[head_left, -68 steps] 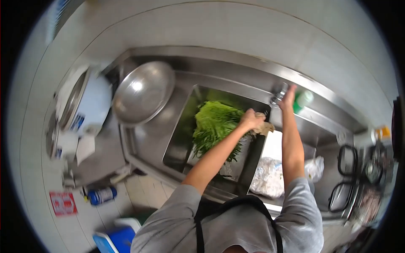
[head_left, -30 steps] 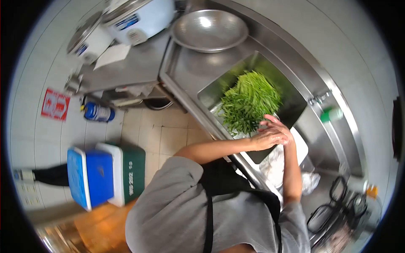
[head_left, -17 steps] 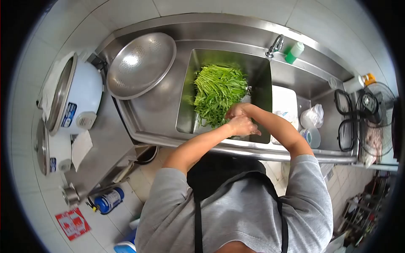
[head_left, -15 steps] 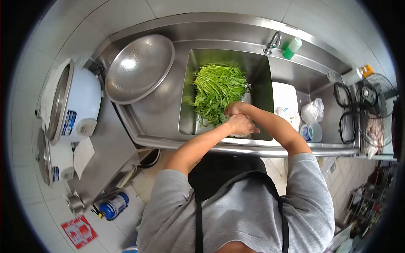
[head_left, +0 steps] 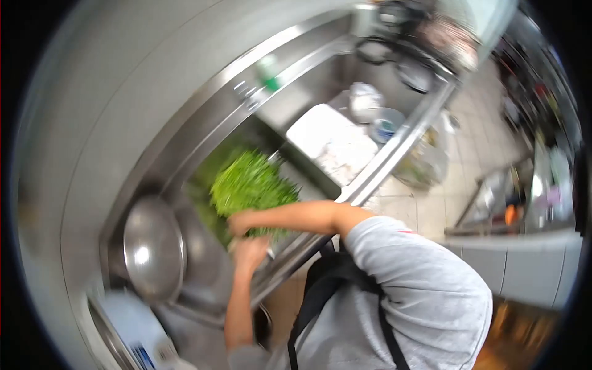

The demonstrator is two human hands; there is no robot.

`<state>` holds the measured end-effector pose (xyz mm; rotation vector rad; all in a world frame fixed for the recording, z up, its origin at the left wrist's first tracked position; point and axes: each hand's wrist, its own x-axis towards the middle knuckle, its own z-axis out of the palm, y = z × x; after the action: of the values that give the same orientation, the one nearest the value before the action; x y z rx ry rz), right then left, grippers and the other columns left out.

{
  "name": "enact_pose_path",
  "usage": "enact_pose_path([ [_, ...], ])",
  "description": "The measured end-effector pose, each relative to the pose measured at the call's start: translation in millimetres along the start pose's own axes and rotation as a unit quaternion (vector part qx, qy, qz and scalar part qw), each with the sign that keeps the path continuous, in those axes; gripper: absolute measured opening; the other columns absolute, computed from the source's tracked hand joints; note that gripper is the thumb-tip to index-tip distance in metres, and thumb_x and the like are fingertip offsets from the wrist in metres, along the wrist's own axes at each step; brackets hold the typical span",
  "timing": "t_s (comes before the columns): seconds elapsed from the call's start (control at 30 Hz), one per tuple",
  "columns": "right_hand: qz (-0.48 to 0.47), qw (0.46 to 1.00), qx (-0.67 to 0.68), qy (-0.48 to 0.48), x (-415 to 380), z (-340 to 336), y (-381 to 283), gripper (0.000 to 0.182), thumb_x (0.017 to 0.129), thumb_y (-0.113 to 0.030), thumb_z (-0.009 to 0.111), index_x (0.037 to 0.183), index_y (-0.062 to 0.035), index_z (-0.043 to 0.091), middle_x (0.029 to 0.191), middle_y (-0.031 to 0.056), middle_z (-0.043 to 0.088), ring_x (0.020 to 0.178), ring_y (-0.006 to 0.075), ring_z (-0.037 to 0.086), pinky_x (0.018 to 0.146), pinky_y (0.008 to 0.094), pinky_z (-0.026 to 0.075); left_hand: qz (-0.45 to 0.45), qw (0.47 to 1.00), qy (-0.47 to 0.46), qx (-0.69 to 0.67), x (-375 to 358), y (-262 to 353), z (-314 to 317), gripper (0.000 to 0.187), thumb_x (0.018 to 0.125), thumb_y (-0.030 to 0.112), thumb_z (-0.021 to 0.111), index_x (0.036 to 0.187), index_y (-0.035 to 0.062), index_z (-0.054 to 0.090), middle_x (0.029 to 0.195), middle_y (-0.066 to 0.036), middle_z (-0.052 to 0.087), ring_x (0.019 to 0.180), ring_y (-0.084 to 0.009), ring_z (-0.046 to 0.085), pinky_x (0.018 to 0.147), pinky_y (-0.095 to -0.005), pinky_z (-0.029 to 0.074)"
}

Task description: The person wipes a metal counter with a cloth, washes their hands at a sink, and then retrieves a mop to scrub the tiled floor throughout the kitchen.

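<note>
"At the steel sink, bare hands low over the basin [head_left: 308,169]. What's beneath them?"

"Leafy greens [head_left: 250,185], one loose heap, bright, on the basin floor. Stalks and leaves smear together; camera motion."

"Right hand?"

"Right hand [head_left: 240,222] at the heap's near edge, forearm crossing above the basin's near side. Appears to touch the leaves, but blurred. Can't tell whether the fingers are spread or pinching."

"Left?"

"Left hand [head_left: 250,251] just beside it, nearer the body, forearm coming up from the lower edge of view. Something pale by the fingers, too smeared to name. Grip there: can't tell either."

"Neighbours on the drainboard side?"

"Large steel bowl [head_left: 151,259], tilted in view, near the left hand. Farther round, a light-coloured cooker [head_left: 129,327], partly cut off."

"And the other way?"

"White board or tray [head_left: 317,129] right beside the basin, a crumpled, pale plastic bundle [head_left: 348,154] lying on it. Past that, a knotted white bag [head_left: 365,102] and a clear tub [head_left: 387,125] close together. Along the back ledge: faucet [head_left: 245,94], and just beside it a green bottle [head_left: 269,75]."

"Clothing?"

"Grey shirt [head_left: 419,290], black apron [head_left: 327,283]."
</note>
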<state>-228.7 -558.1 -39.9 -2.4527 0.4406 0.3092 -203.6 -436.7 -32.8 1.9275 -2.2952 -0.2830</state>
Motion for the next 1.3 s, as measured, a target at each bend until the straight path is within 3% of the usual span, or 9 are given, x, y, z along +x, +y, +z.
enact_pose_path([
  [0.27, -0.226, 0.786, 0.565, 0.107, -134, -98, 40, 0.046, 0.081, -0.042, 0.043, 0.115, -0.0123, 0.049, 0.094, 0.0131, 0.060, 0.088, 0.0234, 0.057, 0.077, 0.0365, 0.043, -0.342, 0.933, -0.072, 0.087, -122, -62, -52, 0.060, 0.073, 0.049, 0.055, 0.120, 0.0129, 0.043, 0.119, -0.019, 0.043, 0.109, -0.0362, 0.037, 0.092, -0.0475, 0.028],
  [0.33, 0.080, 0.952, -0.139, 0.260, -183, -49, 80, 0.053, 0.080, -0.050, 0.043, 0.120, -0.0155, 0.044, 0.103, 0.0185, 0.055, 0.102, 0.0263, 0.050, 0.086, 0.0372, 0.037, -0.323, 0.942, 0.029, 0.084, -80, -64, -17, 0.050, 0.077, 0.043, 0.052, 0.114, 0.0101, 0.048, 0.114, -0.018, 0.046, 0.106, -0.0345, 0.040, 0.090, -0.0427, 0.031],
  [0.5, 0.070, 0.867, 0.428, 0.246, -253, -33, 154, 0.078, 0.078, -0.055, 0.043, 0.132, -0.0041, 0.018, 0.136, 0.0193, 0.015, 0.127, 0.0310, 0.012, 0.100, 0.0414, 0.021, -0.037, 0.925, 0.187, -0.329, 138, 160, 3, 0.051, 0.090, 0.036, 0.028, 0.126, 0.0001, 0.029, 0.131, -0.018, 0.027, 0.121, -0.0289, 0.027, 0.099, -0.0375, 0.021],
  [0.67, -0.091, 0.242, 0.637, 0.726, -376, -33, 246, 0.040, 0.077, -0.011, 0.050, 0.114, -0.0071, 0.036, 0.091, 0.0029, 0.044, 0.080, 0.0095, 0.048, 0.056, 0.0229, 0.040, 0.108, 0.868, 0.094, -0.476, 287, 354, 115, 0.059, 0.090, 0.043, 0.020, 0.127, -0.0030, 0.022, 0.127, -0.017, 0.033, 0.114, -0.0260, 0.037, 0.096, -0.0335, 0.028],
  [0.87, 0.234, 0.304, 0.413, 0.826, -638, 12, 355, 0.029, 0.082, -0.031, 0.048, 0.080, -0.0022, 0.052, 0.066, 0.0022, 0.053, 0.062, 0.0102, 0.047, 0.059, 0.0257, 0.040, 0.138, 0.680, -0.237, -0.680, 344, 601, 150, 0.057, 0.090, 0.042, 0.026, 0.127, -0.0008, 0.028, 0.124, -0.012, 0.038, 0.113, -0.0200, 0.039, 0.092, -0.0309, 0.033],
  [1.03, 0.614, 0.631, 0.237, 0.410, -796, 116, 435, 0.036, 0.084, -0.035, 0.039, 0.087, -0.0065, 0.061, 0.086, 0.0180, 0.060, 0.079, 0.0316, 0.059, 0.068, 0.0444, 0.045, 0.233, 0.814, -0.358, -0.393, 411, 634, 239, 0.033, 0.088, 0.028, 0.042, 0.095, -0.0018, 0.056, 0.087, -0.011, 0.059, 0.076, -0.0198, 0.058, 0.068, -0.0299, 0.045],
  [1.13, 0.685, 0.554, 0.254, 0.399, -858, 218, 513, 0.042, 0.084, -0.041, 0.039, 0.098, -0.0073, 0.059, 0.094, 0.0194, 0.057, 0.098, 0.0412, 0.047, 0.081, 0.0446, 0.041, 0.272, 0.853, -0.422, -0.145, 449, 551, 338, 0.032, 0.083, 0.028, 0.046, 0.071, 0.0001, 0.057, 0.070, -0.013, 0.059, 0.056, -0.0235, 0.054, 0.056, -0.0344, 0.043],
  [1.17, 0.694, 0.525, 0.290, 0.399, -892, 214, 506, 0.041, 0.084, -0.040, 0.038, 0.095, -0.0066, 0.060, 0.094, 0.0193, 0.057, 0.096, 0.0404, 0.048, 0.082, 0.0450, 0.039, 0.636, 0.737, -0.223, 0.045, 457, 495, 382, 0.030, 0.082, 0.030, 0.047, 0.079, 0.0023, 0.058, 0.076, -0.013, 0.060, 0.061, -0.0267, 0.055, 0.057, -0.0366, 0.045],
  [1.3, 0.736, 0.530, 0.274, 0.320, -984, 315, 562, 0.032, 0.082, -0.032, 0.044, 0.096, -0.0076, 0.059, 0.103, 0.0160, 0.054, 0.099, 0.0364, 0.047, 0.082, 0.0436, 0.041, 0.151, 0.850, -0.503, -0.027, 474, 475, 371, 0.029, 0.081, 0.030, 0.048, 0.085, 0.0028, 0.058, 0.081, -0.013, 0.060, 0.068, -0.0263, 0.056, 0.062, -0.0354, 0.045],
])
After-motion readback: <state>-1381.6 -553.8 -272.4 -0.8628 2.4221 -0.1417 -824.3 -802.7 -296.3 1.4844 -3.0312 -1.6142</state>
